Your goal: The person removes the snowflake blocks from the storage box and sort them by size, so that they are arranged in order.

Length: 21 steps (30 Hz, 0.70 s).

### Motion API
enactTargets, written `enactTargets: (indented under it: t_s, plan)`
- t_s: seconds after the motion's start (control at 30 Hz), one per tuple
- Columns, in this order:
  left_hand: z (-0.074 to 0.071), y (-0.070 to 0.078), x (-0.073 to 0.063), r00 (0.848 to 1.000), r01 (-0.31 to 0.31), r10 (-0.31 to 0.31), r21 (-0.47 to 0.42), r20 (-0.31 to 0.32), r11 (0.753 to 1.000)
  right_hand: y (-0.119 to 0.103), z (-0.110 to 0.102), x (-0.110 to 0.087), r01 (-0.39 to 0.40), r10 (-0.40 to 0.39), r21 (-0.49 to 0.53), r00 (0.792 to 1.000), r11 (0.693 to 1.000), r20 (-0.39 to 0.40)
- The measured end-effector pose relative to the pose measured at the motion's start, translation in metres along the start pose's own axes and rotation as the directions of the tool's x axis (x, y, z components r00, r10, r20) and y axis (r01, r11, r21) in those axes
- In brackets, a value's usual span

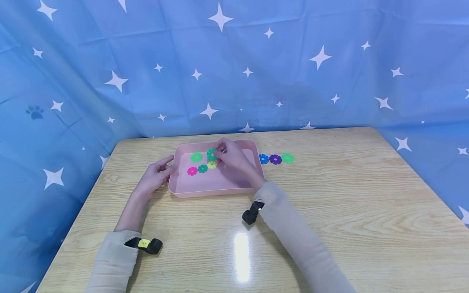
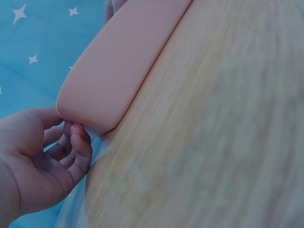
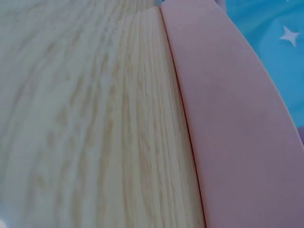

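A shallow pink tray lies on the table. My left hand holds its left end; the left wrist view shows the thumb at the rim and curled fingers against the wall. Over the tray, my right hand pinches a teal-green notched plastic disc between thumb and fingers. Nearby in the tray lie a light green disc, a pink disc, a darker green disc and a yellow disc. The right wrist view shows only the tray's outer wall, not the hand.
Just right of the tray, a blue disc, a purple disc and a light green disc lie in a row on the wooden table. A blue star-printed curtain hangs behind the table.
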<state>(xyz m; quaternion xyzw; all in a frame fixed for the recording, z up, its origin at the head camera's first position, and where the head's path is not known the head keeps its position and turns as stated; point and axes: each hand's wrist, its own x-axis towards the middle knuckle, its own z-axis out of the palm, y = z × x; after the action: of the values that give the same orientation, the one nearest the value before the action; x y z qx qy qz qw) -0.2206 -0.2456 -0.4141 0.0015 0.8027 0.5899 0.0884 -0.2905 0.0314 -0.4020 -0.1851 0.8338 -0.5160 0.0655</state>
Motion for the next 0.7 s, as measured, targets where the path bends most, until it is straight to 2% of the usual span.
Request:
enactTargets:
  t_s: [0.23,0.37,0.57,0.7]
  plan:
    - [-0.001,0.001,-0.001,1.0,0.005,-0.005,-0.007,-0.007,1.0,-0.001,-0.015,-0.011,0.001,0.0,0.084,1.0,0.996,-0.017]
    - [-0.001,0.0,-0.001,1.0,0.003,-0.003,-0.012,-0.009,1.0,0.0,-0.024,-0.014,0.014,-0.008,0.096,0.998,0.995,-0.061]
    - [-0.001,-0.001,0.001,1.0,-0.004,0.004,-0.02,-0.009,1.0,0.002,-0.039,-0.021,0.033,-0.012,0.199,0.994,0.979,-0.104]
    - [-0.001,-0.002,0.001,1.0,-0.009,0.009,-0.023,-0.005,1.0,0.006,-0.051,-0.025,0.064,-0.034,0.215,0.99,0.975,-0.14]
